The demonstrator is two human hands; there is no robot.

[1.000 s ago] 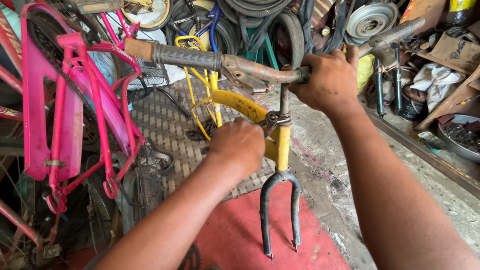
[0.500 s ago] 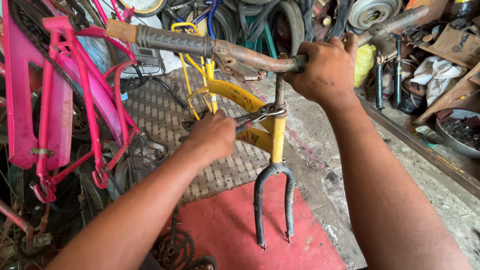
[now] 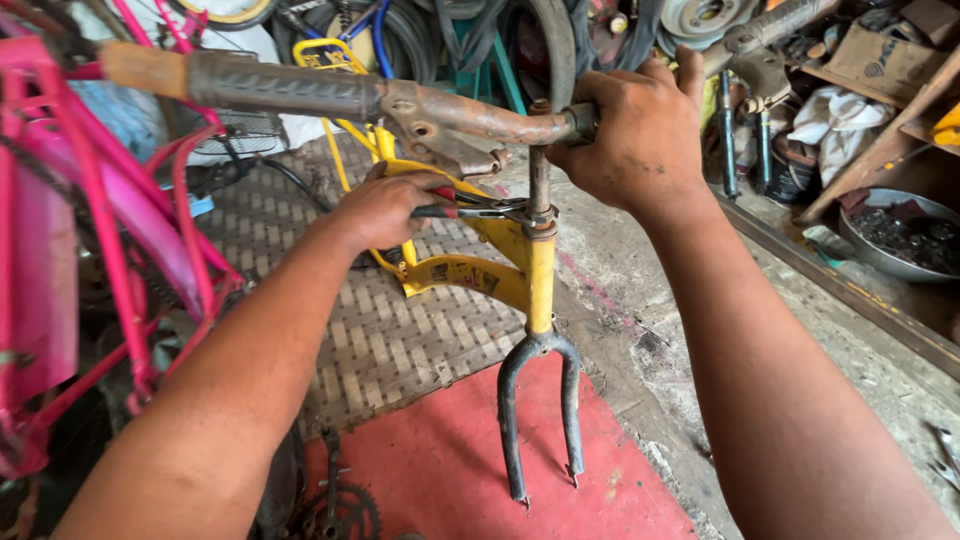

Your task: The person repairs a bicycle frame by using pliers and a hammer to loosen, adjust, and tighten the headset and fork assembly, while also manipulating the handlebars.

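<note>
A yellow bicycle frame (image 3: 470, 272) stands on its dark blue-grey fork (image 3: 540, 415), whose tips rest on a red mat (image 3: 450, 470). My left hand (image 3: 385, 210) grips red-handled pliers (image 3: 470, 210) whose jaws close on the headset nut just above the yellow head tube. My right hand (image 3: 640, 135) clasps the rusty handlebar (image 3: 470, 115) at the stem. A black rubber grip (image 3: 285, 85) covers the bar's left end.
A pink bicycle frame (image 3: 90, 260) leans at the left. A woven mat (image 3: 400, 330) lies under the yellow frame, and a chainring (image 3: 345, 512) sits near the bottom edge. Tyres hang behind. At the right are shelves, a metal bowl (image 3: 900, 235) of parts and a concrete floor.
My left hand has slid left along the pliers and swung them toward the left. The view has moved closer; my right hand keeps its hold on the handlebar.
</note>
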